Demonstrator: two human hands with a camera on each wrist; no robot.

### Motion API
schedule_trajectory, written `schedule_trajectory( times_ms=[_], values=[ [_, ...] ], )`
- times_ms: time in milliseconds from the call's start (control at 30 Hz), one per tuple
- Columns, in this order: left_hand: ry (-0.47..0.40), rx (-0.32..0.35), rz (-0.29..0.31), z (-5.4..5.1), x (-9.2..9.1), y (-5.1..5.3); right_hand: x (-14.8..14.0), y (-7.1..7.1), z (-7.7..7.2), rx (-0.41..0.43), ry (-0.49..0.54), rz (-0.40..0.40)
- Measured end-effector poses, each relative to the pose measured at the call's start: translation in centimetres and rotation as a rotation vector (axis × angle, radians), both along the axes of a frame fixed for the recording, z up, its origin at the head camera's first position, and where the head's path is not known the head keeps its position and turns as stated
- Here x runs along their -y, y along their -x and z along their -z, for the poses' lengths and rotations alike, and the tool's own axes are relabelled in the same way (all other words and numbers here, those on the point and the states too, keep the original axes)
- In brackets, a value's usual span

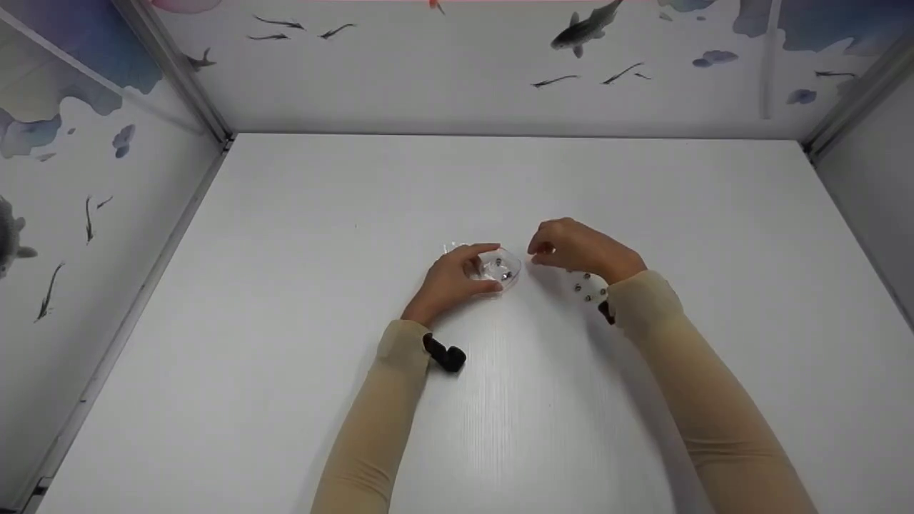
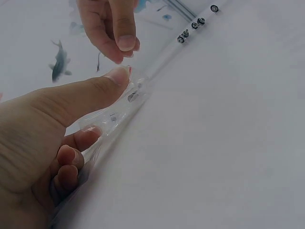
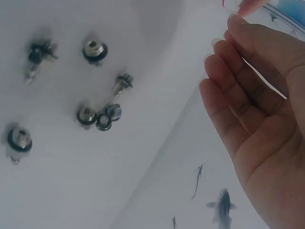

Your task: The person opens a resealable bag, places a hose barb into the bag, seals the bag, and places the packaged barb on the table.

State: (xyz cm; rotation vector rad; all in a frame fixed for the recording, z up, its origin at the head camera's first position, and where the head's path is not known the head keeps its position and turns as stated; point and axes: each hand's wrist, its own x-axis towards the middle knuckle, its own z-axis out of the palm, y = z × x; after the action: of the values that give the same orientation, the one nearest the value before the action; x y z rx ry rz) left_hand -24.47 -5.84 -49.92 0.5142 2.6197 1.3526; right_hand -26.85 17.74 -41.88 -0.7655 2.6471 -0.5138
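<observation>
My left hand (image 1: 451, 282) holds a clear plastic bag or pouch (image 1: 511, 266) between thumb and fingers, with a few small metal pieces inside. In the left wrist view, the thumb (image 2: 97, 93) lies over the near end of the clear plastic (image 2: 107, 119). Just right of it, my right hand (image 1: 582, 250) hovers with bent, relaxed fingers; the right wrist view shows the palm (image 3: 267, 119) bare and nothing visible between the fingertips. Under the right wrist lie several small screws with dark washers (image 1: 588, 298), seen large in the right wrist view (image 3: 95, 50).
A white tabletop (image 1: 343, 185) spreads around both hands. White panels with painted fish (image 1: 585, 30) stand along its back and left edges, and a plain panel (image 1: 871, 157) stands at the right. A black wrist device (image 1: 446, 355) is strapped below the left hand.
</observation>
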Motion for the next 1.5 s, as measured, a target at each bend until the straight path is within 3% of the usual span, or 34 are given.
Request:
schedule_trajectory(
  times_ms=[600, 1100, 1500],
  values=[
    [-0.006, -0.011, -0.004, 0.2, 0.0, 0.1, -3.5, 0.3, 0.6, 0.077, -0.032, 0.050],
    [-0.009, -0.009, -0.004, -0.1, 0.0, -0.1, -4.8, 0.2, 1.1, 0.133, -0.059, 0.098],
    [0.001, -0.017, -0.002, -0.2, 0.1, -0.2, -4.9, 0.2, 1.8, 0.120, -0.050, 0.097]
  ],
)
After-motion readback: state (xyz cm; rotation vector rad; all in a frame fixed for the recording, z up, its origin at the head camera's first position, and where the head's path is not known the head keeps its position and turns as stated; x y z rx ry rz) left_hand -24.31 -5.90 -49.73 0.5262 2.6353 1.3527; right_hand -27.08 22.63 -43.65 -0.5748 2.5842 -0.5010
